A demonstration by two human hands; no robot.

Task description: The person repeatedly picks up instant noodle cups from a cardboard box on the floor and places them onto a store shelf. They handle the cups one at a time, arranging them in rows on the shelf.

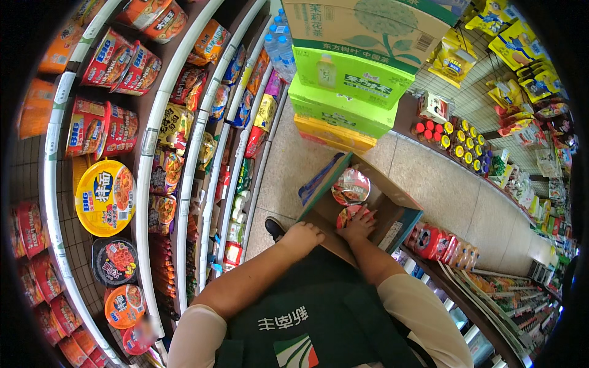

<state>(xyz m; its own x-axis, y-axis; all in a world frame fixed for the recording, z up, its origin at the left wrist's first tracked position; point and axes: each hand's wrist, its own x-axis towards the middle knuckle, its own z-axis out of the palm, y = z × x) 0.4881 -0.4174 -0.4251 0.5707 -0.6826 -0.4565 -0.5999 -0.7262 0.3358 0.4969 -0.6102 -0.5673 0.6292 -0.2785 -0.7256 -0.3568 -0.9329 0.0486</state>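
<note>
An open cardboard box (pixel 395 187) is held in front of my apron, tilted towards me. Inside it lie two instant noodle cups: one round lid (pixel 351 186) farther off, and a red-lidded cup (pixel 348 214) closer to me. My right hand (pixel 361 224) reaches over the near wall and grips the closer cup from above, fingers across its right side. With curled fingers, my left hand (pixel 304 237) holds the box's left near edge; its thumb is hidden. Part of the box floor is bare, and its near left corner is out of sight behind my left hand.
Shelves (pixel 152 133) of noodle bowls and packets rise along the left. Ahead stands a stack of drink cartons (pixel 345 96) beside wrapped water bottles (pixel 280 50). On the right are jars (pixel 460 138), hanging snack bags (pixel 453 60) and shrink-wrapped bottles (pixel 441 246) on a shelf.
</note>
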